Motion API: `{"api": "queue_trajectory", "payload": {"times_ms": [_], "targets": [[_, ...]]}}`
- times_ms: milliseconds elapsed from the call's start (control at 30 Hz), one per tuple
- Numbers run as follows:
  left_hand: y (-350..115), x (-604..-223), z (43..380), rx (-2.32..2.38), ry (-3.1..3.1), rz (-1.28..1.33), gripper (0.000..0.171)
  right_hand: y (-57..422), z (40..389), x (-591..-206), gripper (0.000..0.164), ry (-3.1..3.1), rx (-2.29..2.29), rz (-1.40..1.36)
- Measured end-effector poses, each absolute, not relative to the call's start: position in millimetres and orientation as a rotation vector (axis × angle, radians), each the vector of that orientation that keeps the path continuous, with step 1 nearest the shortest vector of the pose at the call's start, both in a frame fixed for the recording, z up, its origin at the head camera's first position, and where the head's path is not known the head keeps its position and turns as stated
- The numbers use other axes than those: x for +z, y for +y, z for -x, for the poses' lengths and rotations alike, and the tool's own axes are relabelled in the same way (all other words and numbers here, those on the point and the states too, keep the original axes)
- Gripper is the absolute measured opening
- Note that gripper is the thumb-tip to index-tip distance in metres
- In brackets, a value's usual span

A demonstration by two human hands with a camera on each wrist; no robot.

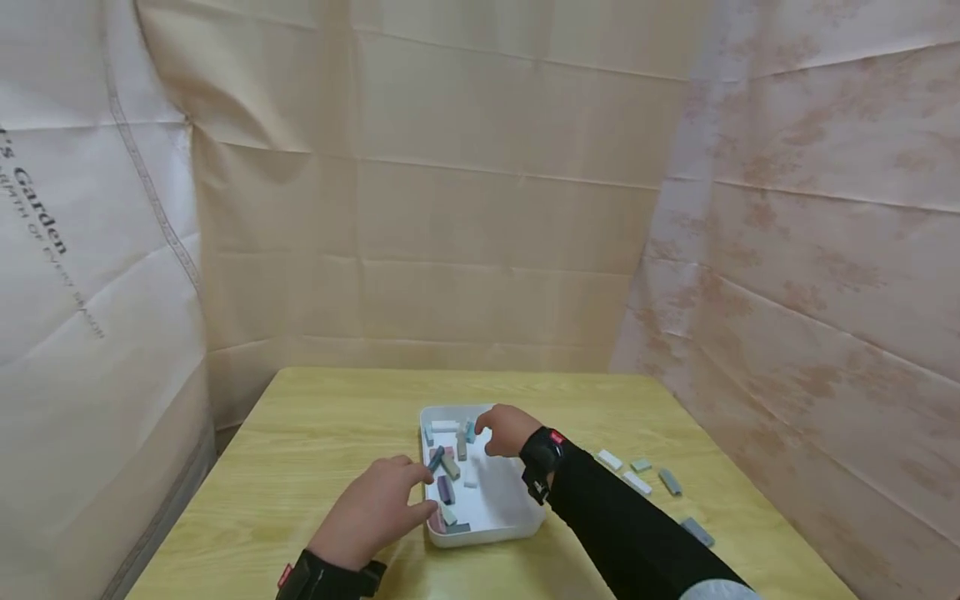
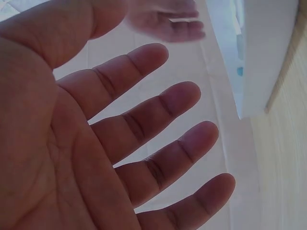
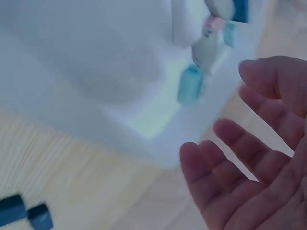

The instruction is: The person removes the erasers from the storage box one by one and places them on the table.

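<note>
A white tray (image 1: 498,500) on the table holds several small blocks, mostly along its left side. Among them are a purple block (image 1: 446,489), a dark blue block (image 1: 437,459) and a light blue block (image 3: 190,85). My right hand (image 1: 510,429) is over the tray's far right part, close to the light blue block; in the right wrist view its fingers are loosely bent with nothing between them. At the tray's near left edge is my left hand (image 1: 375,504), thumb and fingers spread. Its bare palm and extended fingers show in the left wrist view.
Right of the tray, partly beside my right forearm, lie several loose blocks: white (image 1: 637,482), green (image 1: 641,465), grey (image 1: 670,482) and blue-grey (image 1: 697,532). The wooden table (image 1: 337,417) is bordered by hanging cloth (image 1: 450,208) behind and at both sides.
</note>
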State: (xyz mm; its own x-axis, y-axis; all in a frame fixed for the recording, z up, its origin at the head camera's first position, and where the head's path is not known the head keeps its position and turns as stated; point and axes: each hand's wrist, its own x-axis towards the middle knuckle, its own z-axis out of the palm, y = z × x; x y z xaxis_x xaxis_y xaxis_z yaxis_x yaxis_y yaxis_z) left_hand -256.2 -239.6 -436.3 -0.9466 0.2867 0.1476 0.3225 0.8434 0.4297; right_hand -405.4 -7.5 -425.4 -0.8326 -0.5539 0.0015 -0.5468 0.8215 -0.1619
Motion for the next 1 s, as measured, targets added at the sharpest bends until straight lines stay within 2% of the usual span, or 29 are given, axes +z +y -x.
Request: {"api": "queue_trajectory", "payload": {"times_ms": [300,667,1000], "targets": [[-251,-444,259,-0.701,-2.932,0.463,0.024,-36,447,-452,0.045,2.975,-0.269,0.733],[-257,-453,263,-0.689,-2.958,0.433,0.030,-43,463,-476,0.047,2.982,-0.297,0.816],[-259,-452,262,-0.666,-2.954,0.415,0.027,-44,467,-478,0.027,2.994,-0.367,0.842]]}}
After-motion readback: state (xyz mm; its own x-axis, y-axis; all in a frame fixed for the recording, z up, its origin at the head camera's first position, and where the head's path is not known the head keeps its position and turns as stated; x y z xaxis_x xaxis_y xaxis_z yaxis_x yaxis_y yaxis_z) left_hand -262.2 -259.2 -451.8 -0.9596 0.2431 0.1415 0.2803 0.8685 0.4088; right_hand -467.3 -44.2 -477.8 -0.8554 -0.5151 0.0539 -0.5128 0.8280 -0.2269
